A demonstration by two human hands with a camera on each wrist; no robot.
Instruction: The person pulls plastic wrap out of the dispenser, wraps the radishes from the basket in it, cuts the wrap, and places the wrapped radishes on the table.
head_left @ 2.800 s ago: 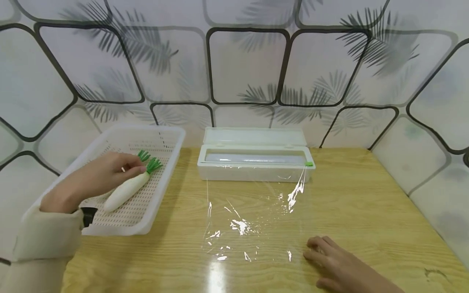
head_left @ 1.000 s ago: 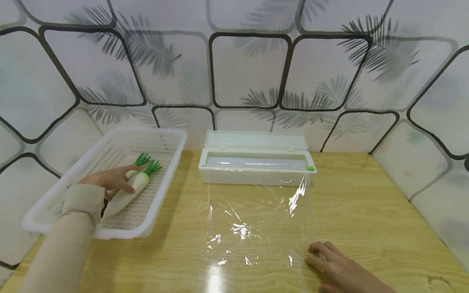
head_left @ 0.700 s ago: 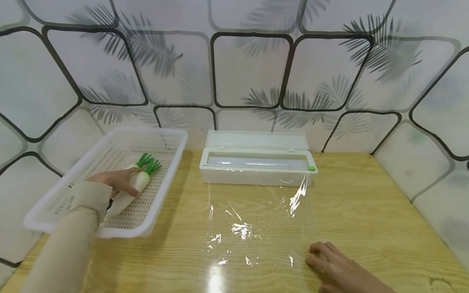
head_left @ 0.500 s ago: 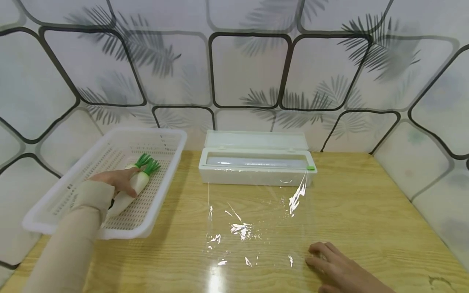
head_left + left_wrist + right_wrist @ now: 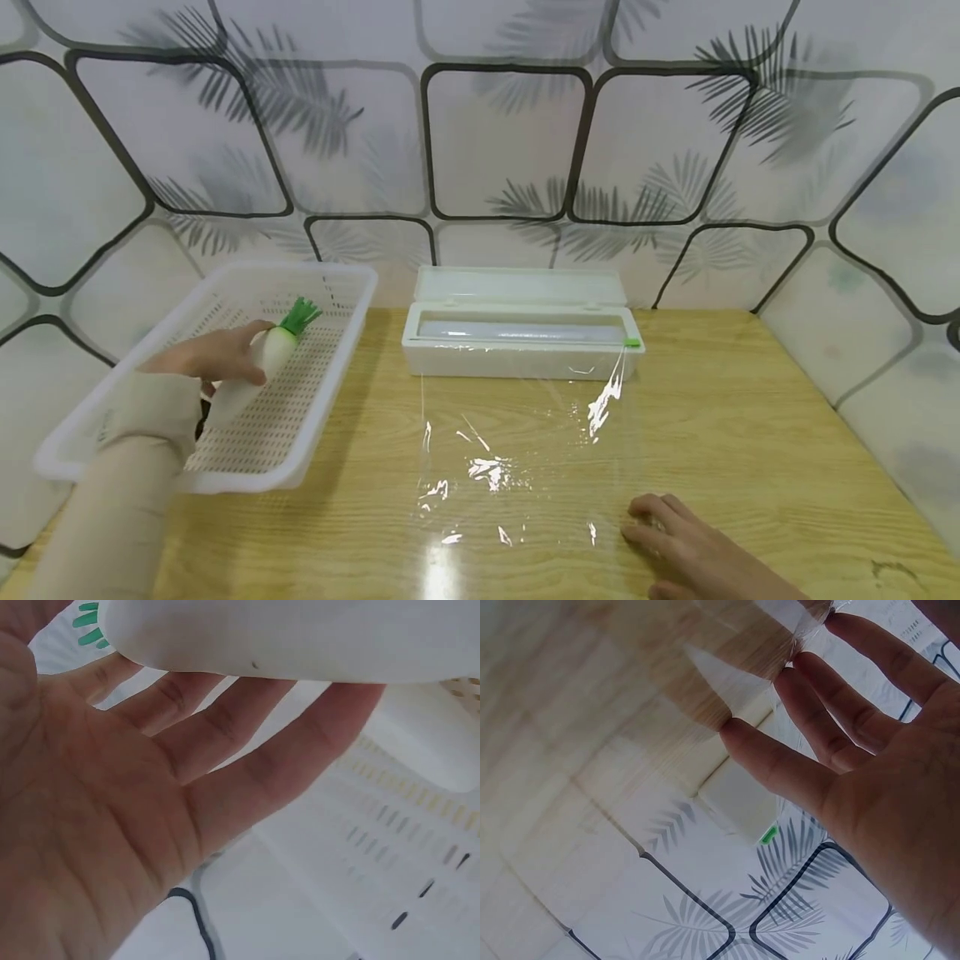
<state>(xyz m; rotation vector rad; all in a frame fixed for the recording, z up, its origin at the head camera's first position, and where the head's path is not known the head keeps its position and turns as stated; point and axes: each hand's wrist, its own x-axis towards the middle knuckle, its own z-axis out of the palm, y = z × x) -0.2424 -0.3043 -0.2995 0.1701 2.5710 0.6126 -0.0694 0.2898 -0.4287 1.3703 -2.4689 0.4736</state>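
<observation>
Over the white basket my left hand grips a white radish with a green leafy top, thumb on one side and fingers on the other. The left wrist view shows that radish close up, the fingertips against its side, and a second white radish lower down in the basket. My right hand rests on the table at the right edge of a clear sheet of cling film. In the right wrist view its slightly bent fingertips touch the film's edge.
A white cling film dispenser stands at the back with its lid raised. A film roll lies inside, and a green slider sits at its right end. The film runs from it over the wooden table toward me.
My left hand has reached down into the basket, taken hold of a radish and shifted slightly left and up with it. The right hand has stayed at the film's edge.
</observation>
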